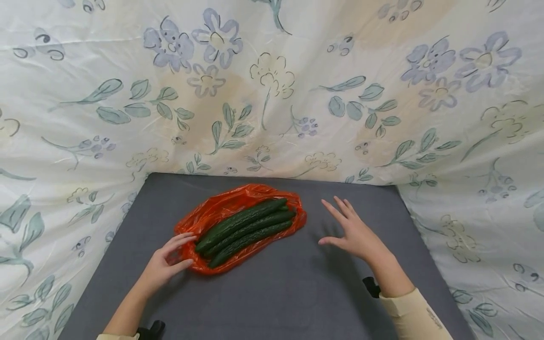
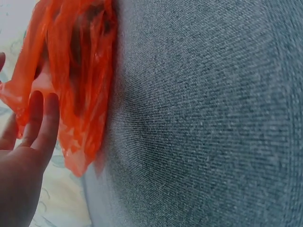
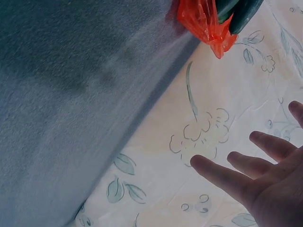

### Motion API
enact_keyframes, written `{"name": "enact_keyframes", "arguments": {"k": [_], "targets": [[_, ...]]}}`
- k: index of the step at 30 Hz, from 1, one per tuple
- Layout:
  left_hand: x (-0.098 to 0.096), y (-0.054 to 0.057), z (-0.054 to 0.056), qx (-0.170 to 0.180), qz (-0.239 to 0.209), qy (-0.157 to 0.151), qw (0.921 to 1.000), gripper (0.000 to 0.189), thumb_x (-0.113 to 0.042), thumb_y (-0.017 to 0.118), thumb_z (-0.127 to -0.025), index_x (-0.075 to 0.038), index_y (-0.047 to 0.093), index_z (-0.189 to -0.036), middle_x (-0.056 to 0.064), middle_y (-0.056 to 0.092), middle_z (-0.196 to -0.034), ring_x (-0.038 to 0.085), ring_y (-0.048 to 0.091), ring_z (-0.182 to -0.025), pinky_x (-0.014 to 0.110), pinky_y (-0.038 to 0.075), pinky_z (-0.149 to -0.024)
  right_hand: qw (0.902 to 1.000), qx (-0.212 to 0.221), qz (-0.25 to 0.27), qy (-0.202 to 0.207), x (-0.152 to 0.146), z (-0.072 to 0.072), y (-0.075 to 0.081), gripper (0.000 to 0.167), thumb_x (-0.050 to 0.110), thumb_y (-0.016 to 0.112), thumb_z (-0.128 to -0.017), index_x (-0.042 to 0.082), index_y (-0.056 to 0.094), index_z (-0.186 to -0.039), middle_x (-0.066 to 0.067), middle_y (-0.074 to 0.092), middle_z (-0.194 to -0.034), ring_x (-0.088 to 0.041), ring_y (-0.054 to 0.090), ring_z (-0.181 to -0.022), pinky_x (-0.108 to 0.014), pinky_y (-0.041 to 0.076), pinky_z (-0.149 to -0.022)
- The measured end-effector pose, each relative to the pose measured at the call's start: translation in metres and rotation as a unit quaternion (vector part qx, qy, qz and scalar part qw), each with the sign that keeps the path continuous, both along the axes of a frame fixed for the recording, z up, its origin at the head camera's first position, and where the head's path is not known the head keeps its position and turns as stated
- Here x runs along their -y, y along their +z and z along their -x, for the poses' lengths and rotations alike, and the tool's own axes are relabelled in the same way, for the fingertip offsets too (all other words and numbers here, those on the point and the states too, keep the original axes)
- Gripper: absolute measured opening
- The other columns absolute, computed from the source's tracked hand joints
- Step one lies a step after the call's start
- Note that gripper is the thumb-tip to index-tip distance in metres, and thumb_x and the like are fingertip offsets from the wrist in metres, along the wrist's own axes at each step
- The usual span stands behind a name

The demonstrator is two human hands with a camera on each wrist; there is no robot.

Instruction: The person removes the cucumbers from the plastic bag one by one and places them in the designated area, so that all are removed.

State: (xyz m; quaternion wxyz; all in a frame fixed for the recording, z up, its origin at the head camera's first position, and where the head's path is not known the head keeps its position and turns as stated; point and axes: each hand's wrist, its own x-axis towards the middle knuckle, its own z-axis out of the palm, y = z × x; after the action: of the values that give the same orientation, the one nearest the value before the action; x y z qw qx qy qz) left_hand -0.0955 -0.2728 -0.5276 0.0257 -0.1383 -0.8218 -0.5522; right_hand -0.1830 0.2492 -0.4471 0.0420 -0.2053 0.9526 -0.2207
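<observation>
Several long dark green cucumbers (image 1: 244, 231) lie side by side on a crumpled red plastic bag (image 1: 250, 191), whose edges stand up around them. At the bag's left end is my left hand (image 1: 167, 259), its fingertips touching the plastic with the thumb held apart. In the left wrist view, the fingers of that hand (image 2: 28, 137) reach up against the bag (image 2: 83, 85), nearly straight. My right hand (image 1: 350, 233) hovers to the right of the bag, fingers spread and holding nothing. The right wrist view shows the hand (image 3: 265, 179) well apart from the bag (image 3: 203, 26) and cucumbers (image 3: 246, 14).
A dark grey table top (image 1: 272, 297) carries the bag. Pale floral cloth (image 1: 272, 94) hangs behind the table and on both sides. Each wrist wears a black strap or mount, the right one (image 1: 371, 287) partly visible by a cream sleeve (image 1: 414, 311).
</observation>
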Motion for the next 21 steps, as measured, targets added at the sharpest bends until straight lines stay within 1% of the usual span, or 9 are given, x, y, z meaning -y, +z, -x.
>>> {"name": "enact_keyframes", "arguments": {"k": [3, 6, 8, 10, 13, 16, 18, 20, 21], "targets": [[0.000, -0.001, 0.001, -0.022, 0.018, 0.004, 0.9996, 0.052, -0.004, 0.076, -0.089, -0.003, 0.059, -0.138, 0.016, 0.048, -0.149, -0.005, 0.045, -0.130, 0.012, 0.048, -0.092, 1.0000, 0.004, 0.003, 0.008, 0.005, 0.002, 0.000, 0.108, 0.068, 0.075, -0.075, 0.039, 0.017, -0.161, -0.011, 0.007, -0.170, -0.048, 0.003, -0.153, -0.077, 0.029, -0.104], [0.001, -0.002, 0.002, -0.034, 0.046, 0.014, 0.9982, 0.051, -0.007, 0.077, -0.089, -0.005, 0.061, -0.137, 0.014, 0.048, -0.150, -0.006, 0.043, -0.129, 0.015, 0.049, -0.094, 0.9999, 0.004, 0.003, 0.015, 0.008, 0.004, -0.001, 0.108, 0.066, 0.076, -0.076, 0.039, 0.016, -0.162, -0.012, 0.007, -0.170, -0.048, 0.003, -0.153, -0.077, 0.029, -0.105], [0.001, -0.003, 0.003, -0.039, 0.063, 0.023, 0.9970, 0.050, -0.009, 0.077, -0.089, -0.007, 0.062, -0.137, 0.011, 0.048, -0.150, -0.004, 0.046, -0.127, 0.020, 0.052, -0.091, 0.9998, 0.002, 0.004, 0.018, 0.011, 0.005, -0.002, 0.108, 0.066, 0.076, -0.076, 0.040, 0.016, -0.161, -0.011, 0.008, -0.170, -0.048, 0.004, -0.153, -0.077, 0.029, -0.105], [0.002, -0.003, 0.004, -0.043, 0.070, 0.025, 0.9963, 0.050, -0.008, 0.077, -0.089, -0.008, 0.062, -0.137, 0.010, 0.048, -0.150, 0.001, 0.049, -0.124, 0.026, 0.055, -0.088, 0.9998, -0.002, 0.006, 0.018, 0.014, 0.007, -0.001, 0.108, 0.066, 0.076, -0.075, 0.041, 0.017, -0.161, -0.011, 0.008, -0.170, -0.047, 0.004, -0.154, -0.077, 0.030, -0.104], [0.002, -0.003, 0.006, -0.049, 0.075, 0.023, 0.9957, 0.050, -0.007, 0.077, -0.088, -0.007, 0.063, -0.136, 0.011, 0.051, -0.148, 0.005, 0.052, -0.122, 0.028, 0.056, -0.085, 0.9997, -0.010, 0.005, 0.022, 0.019, 0.009, 0.001, 0.107, 0.066, 0.076, -0.076, 0.040, 0.018, -0.161, -0.011, 0.010, -0.170, -0.047, 0.006, -0.154, -0.078, 0.035, -0.098], [0.002, -0.003, 0.006, -0.042, 0.073, 0.017, 0.9963, 0.051, -0.007, 0.077, -0.088, -0.005, 0.061, -0.137, 0.012, 0.053, -0.145, 0.003, 0.053, -0.121, 0.026, 0.055, -0.082, 0.9994, -0.018, -0.004, 0.028, 0.026, 0.010, 0.003, 0.106, 0.067, 0.075, -0.077, 0.039, 0.018, -0.161, -0.011, 0.012, -0.170, -0.047, 0.007, -0.154, -0.075, 0.044, -0.089], [0.002, -0.003, 0.005, -0.029, 0.072, 0.016, 0.9968, 0.050, -0.009, 0.076, -0.090, -0.006, 0.061, -0.137, 0.012, 0.055, -0.144, 0.000, 0.052, -0.121, 0.024, 0.054, -0.083, 0.9992, -0.023, -0.012, 0.030, 0.029, 0.011, 0.005, 0.105, 0.067, 0.074, -0.077, 0.040, 0.018, -0.161, -0.009, 0.012, -0.170, -0.045, 0.008, -0.154, -0.071, 0.048, -0.084], [0.001, -0.003, 0.006, -0.019, 0.071, 0.015, 0.9972, 0.050, -0.010, 0.076, -0.090, -0.007, 0.060, -0.138, 0.011, 0.055, -0.143, -0.002, 0.052, -0.120, 0.024, 0.054, -0.084, 0.9989, -0.028, -0.020, 0.032, 0.032, 0.012, 0.006, 0.104, 0.067, 0.074, -0.078, 0.041, 0.017, -0.161, -0.009, 0.012, -0.170, -0.045, 0.009, -0.154, -0.068, 0.050, -0.081], [0.001, -0.003, 0.006, -0.015, 0.072, 0.014, 0.9972, 0.050, -0.011, 0.076, -0.091, -0.007, 0.060, -0.138, 0.011, 0.055, -0.143, -0.002, 0.051, -0.121, 0.023, 0.053, -0.086, 0.9988, -0.028, -0.020, 0.034, 0.033, 0.013, 0.007, 0.104, 0.067, 0.074, -0.078, 0.040, 0.017, -0.161, -0.009, 0.012, -0.170, -0.044, 0.009, -0.154, -0.068, 0.050, -0.083]]}}
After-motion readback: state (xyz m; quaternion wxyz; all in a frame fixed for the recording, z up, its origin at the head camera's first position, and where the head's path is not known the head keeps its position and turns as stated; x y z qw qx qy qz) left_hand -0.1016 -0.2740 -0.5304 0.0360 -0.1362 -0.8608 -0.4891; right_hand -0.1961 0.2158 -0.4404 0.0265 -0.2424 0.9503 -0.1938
